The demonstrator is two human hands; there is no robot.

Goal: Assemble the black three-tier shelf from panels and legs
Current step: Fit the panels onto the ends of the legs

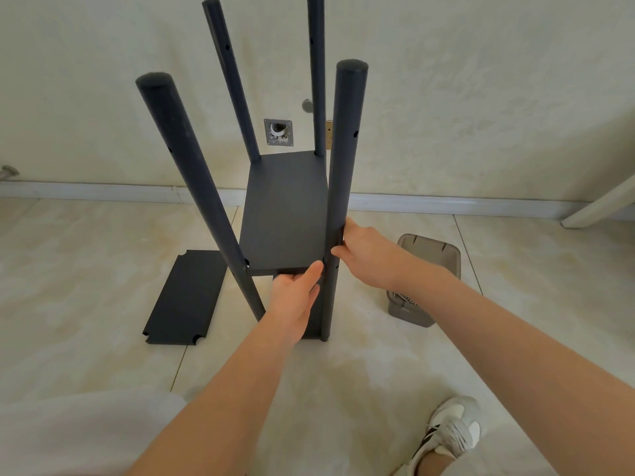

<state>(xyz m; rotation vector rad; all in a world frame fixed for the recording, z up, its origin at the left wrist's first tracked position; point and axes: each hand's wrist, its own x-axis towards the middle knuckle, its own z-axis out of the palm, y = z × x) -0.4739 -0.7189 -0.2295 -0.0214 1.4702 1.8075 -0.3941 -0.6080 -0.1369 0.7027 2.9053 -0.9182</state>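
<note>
Domestic room, sparsely finished. Glossy beige floor tiles (515, 304), plain cream wall (481, 97), white skirting board (86, 192). Uncovered wall box (279, 132), cable showing inside. Brown plastic bin (426, 262) on the floor.

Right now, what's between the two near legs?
Head view: the middle panel, its front edge held by the left hand. The right hand grips the near right leg.

Frame stands on the floor (343, 372), wall (481, 97) behind. Shelf panel (285, 207) sits partway up between front-left leg (192, 187), front-right leg (343, 166), back-left leg (230, 80) and back-right leg (316, 73). Loose panel (185, 300) lies flat left of the frame; box (429, 255) right. Left hand (295, 297) holds the shelf panel's near edge from below; right hand (367, 249) grips the front-right leg beside it. Shoe (453, 431) nearest, right.
</note>
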